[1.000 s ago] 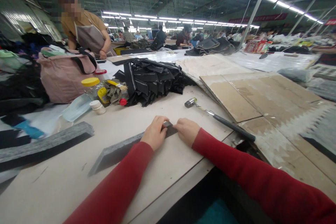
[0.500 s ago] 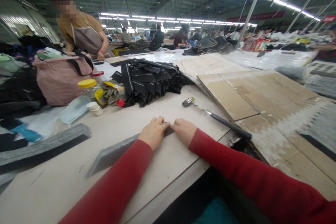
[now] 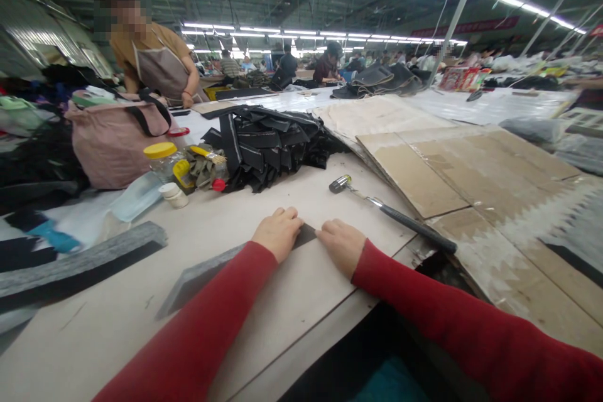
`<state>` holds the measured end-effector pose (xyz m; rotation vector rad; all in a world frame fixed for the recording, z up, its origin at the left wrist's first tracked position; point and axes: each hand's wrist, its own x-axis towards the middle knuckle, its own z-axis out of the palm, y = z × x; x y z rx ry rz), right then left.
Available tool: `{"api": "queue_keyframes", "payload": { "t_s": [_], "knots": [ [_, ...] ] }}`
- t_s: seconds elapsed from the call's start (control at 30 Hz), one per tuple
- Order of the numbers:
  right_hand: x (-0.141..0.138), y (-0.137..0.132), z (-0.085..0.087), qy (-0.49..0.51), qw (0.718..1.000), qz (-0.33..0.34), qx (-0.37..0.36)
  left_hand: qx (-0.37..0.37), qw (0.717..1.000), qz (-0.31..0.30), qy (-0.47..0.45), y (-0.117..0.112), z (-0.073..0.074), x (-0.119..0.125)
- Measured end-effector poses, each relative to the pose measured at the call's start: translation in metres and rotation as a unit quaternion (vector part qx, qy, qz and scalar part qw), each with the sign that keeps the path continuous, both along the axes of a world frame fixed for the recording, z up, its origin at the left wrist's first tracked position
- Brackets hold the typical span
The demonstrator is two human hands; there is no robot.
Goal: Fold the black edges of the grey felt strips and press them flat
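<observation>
"Starting from the strip, where was it seen?"

"A dark grey strip [image 3: 200, 279] with a paler edge was laid aslant on the pale tabletop [image 3: 117, 320], from left of the lower centre up to the middle of the frame. Its lower side was partly hidden by the left red sleeve [image 3: 188, 326]."

"And how were the hands placed?"

"The strip was covered near its upper end by the left hand [image 3: 277, 235], its fingers bent and bunched together; whether it was gripped or only pressed could not be told. The tip was met by the curled fingers of the right hand [image 3: 342, 246], just right of centre; whether it was pinched could not be told either."

"What was found around them?"

"Right of centre, a hammer [image 3: 398, 217] was laid with its head toward the upper left. Above the hands, black pieces [image 3: 273, 141] were heaped. To their left, a yellow-lidded jar [image 3: 161, 160] and a small white pot [image 3: 174, 195] were set in front of a pink bag [image 3: 110, 144]."

"And farther out?"

"The right side was filled by cardboard sheets [image 3: 452, 166]; at the upper left, an apron was worn by a person [image 3: 157, 69]."
</observation>
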<state>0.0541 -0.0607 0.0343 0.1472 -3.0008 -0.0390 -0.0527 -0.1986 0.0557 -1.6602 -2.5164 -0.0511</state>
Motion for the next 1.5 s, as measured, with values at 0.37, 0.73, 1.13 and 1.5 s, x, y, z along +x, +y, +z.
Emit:
{"api": "queue_keyframes", "payload": {
  "t_s": [0.37,0.73,1.13,1.5],
  "knots": [
    [-0.009,0.012,0.016,-0.069,0.992,-0.011,-0.101,0.048,0.993,0.064,-0.091,-0.003,-0.01,-0.01],
    [-0.073,0.008,0.02,-0.154,0.937,-0.091,-0.3,0.119,0.979,0.135,-0.094,-0.013,-0.029,-0.003],
    [-0.069,0.035,-0.014,0.008,0.935,0.037,-0.351,0.166,0.964,0.142,-0.152,-0.009,-0.027,-0.015],
    [-0.072,0.041,-0.012,0.031,0.947,0.168,-0.273,0.167,0.965,0.131,-0.152,-0.007,-0.026,-0.01]
  ]
}}
